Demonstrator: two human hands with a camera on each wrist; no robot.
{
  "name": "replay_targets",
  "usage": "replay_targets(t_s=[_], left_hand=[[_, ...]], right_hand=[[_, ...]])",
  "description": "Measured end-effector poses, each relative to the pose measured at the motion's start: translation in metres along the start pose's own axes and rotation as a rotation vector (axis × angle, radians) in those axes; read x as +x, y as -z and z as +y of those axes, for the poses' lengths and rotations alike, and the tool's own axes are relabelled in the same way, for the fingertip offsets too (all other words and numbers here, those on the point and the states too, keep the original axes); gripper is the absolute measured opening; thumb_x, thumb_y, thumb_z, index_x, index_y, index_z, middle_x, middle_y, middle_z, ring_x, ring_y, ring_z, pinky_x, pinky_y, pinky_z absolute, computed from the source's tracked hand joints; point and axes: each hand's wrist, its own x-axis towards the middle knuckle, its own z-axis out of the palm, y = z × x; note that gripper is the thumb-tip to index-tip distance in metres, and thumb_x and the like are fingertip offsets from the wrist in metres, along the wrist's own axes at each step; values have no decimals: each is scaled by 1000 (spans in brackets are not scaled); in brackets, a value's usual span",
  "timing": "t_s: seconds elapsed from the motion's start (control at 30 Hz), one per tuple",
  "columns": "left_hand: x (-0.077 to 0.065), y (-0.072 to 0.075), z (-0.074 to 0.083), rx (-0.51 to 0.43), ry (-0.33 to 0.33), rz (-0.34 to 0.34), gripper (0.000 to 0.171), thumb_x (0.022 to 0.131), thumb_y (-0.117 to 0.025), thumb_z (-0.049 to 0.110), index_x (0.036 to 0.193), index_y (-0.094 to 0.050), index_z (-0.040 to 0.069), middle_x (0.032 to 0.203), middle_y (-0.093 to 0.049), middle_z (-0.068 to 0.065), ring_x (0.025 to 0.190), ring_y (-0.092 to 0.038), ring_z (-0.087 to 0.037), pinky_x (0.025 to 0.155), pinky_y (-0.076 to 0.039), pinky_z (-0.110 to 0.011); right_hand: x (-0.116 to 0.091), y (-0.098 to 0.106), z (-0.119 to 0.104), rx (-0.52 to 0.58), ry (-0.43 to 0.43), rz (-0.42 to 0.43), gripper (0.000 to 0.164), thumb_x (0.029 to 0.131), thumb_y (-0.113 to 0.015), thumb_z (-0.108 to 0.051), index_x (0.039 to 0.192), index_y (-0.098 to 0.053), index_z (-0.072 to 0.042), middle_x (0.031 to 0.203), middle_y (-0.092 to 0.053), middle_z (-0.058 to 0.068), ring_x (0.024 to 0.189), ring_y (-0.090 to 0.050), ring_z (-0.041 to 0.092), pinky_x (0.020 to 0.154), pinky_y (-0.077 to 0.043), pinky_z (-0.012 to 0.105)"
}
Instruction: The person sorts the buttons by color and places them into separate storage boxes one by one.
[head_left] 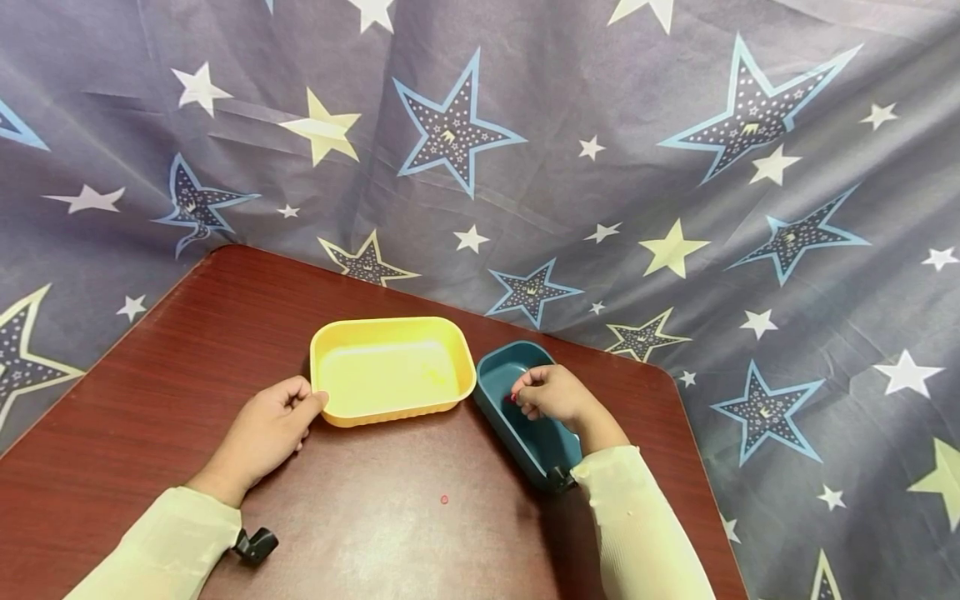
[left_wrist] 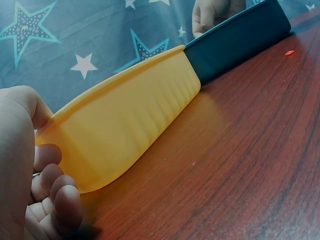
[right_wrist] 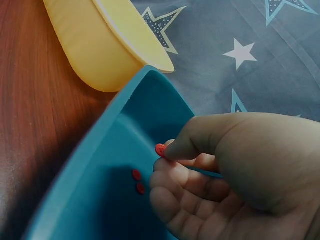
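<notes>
Between the thumb and fingers of my right hand (head_left: 553,395) is a small red button (right_wrist: 160,150), held inside the teal bin (head_left: 495,392). Two more red buttons (right_wrist: 138,182) lie on that bin's floor in the right wrist view. My left hand (head_left: 273,429) pinches the near left corner of the yellow bin (head_left: 375,414), thumb on the rim and other fingers curled at the outer wall. Faint yellow shapes (head_left: 435,375) show on the yellow bin's floor, too pale to tell what they are. The bins touch at their adjoining corners.
A lone red button (left_wrist: 290,53) lies on the brown wooden table (head_left: 360,517), in front of the bins. Star-patterned cloth (head_left: 562,208) hangs along the table's back and sides. A black wrist mount (head_left: 257,545) sticks out from the left sleeve.
</notes>
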Motion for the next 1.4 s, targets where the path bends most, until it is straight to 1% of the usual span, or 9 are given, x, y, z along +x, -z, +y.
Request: replay_targets(t_s=[0.3, 0.57, 0.73, 0.87, 1.03, 1.13, 1.23, 1.33, 1.4], left_hand=[[0, 1, 1, 8, 1, 3, 44, 114, -63, 51, 92, -56, 15, 63, -61, -3, 56, -59, -21, 54, -47, -34], [0, -1, 0, 3, -5, 2, 43, 115, -63, 50, 91, -55, 14, 63, -60, -3, 55, -60, -21, 53, -48, -33], [0, 0, 1, 2, 0, 3, 42, 114, -64, 49, 92, -55, 14, 63, -60, -3, 55, -60, -21, 53, -48, -34], [0, 0, 1, 0, 1, 4, 42, 114, -64, 49, 92, -56, 15, 63, -61, -4, 55, -60, -21, 53, -48, -34], [-1, -1, 1, -1, 1, 3, 41, 115, -64, 48, 92, -56, 15, 63, -60, -3, 55, -60, -20, 53, -49, -34], [-1, -1, 1, 1, -2, 3, 41, 115, -64, 48, 92, -56, 14, 63, -60, -2, 55, -59, -20, 53, -48, -34], [-1, -2, 1, 0, -4, 3, 41, 115, -64, 48, 92, -56, 14, 63, -60, -2, 55, -59, -20, 53, -48, -33], [0, -2, 1, -1, -5, 5, 41, 115, -64, 47, 92, -56, 15, 63, -60, -1, 55, -59, -19, 53, -48, -33], [0, -1, 1, 0, -7, 5, 41, 115, -64, 47, 92, -56, 15, 62, -59, 0, 55, -59, -19, 53, -48, -33]], right_hand=[[-2, 2, -2, -19, -7, 4, 22, 103, -70, -7, 116, -76, 10, 82, -72, 7, 77, -69, 17, 75, -65, 32], [-6, 4, -5, -15, -4, 11, 24, 102, -69, -8, 116, -75, 10, 80, -71, 6, 77, -69, 17, 75, -64, 32], [-9, 5, -8, -20, 26, 8, 22, 102, -71, -7, 115, -75, 11, 80, -71, 7, 77, -69, 18, 75, -65, 33], [-12, 5, -12, -19, 48, 4, 21, 104, -71, -6, 114, -74, 12, 79, -71, 5, 75, -69, 16, 73, -64, 31], [-22, 5, -22, -46, 84, 3, 22, 103, -70, -6, 114, -74, 13, 80, -72, 4, 74, -69, 16, 73, -64, 31], [-30, 4, -30, -77, 108, 6, 19, 100, -71, -5, 111, -77, 9, 83, -74, 6, 73, -70, 17, 73, -66, 34], [-39, 2, -39, -102, 130, 5, 14, 98, -72, -5, 106, -80, 3, 88, -76, 13, 72, -72, 19, 73, -67, 35], [-49, -2, -46, -113, 148, -14, 11, 100, -72, -5, 105, -81, -1, 93, -77, 20, 74, -73, 20, 74, -67, 34], [-55, -5, -50, -117, 161, -32, 12, 100, -72, -6, 106, -81, 0, 93, -77, 21, 75, -73, 20, 75, -67, 33]])
